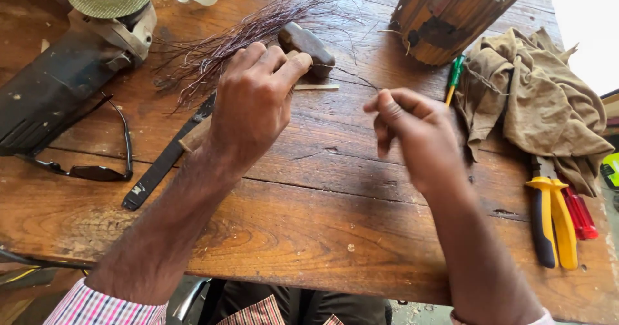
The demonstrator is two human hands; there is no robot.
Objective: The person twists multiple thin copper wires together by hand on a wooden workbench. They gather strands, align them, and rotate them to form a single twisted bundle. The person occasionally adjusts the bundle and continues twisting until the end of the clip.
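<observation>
left hand: up off the desk, hovering over the near end of the hammer, fingers curled in tight together, looks like they're pinching something fine, though what sits between them i cannot tell.
right hand: raised beside it, thumb and forefinger pressed shut at the tip, other fingers folded under; a thin wire strand seems to run from the pinch toward the bundle, too fine to be sure.
wire bundle: fanned out flat across the far part of the desk, loose ends spread, just behind the left hand, so 1 strand can be drawn off without lifting the lot.
hammer: lying on its side, head touching the bundle's edge, handle passing under the left hand.
black strap: flat, diagonal, beside the hammer handle.
sunglasses: folded open, parked left, well apart from the hands.
angle grinder: far left corner, disc up.
pliers: yellow handles, right edge, next to a red screwdriver.
rag: heaped at right, below the slatted wooden pot.
</observation>
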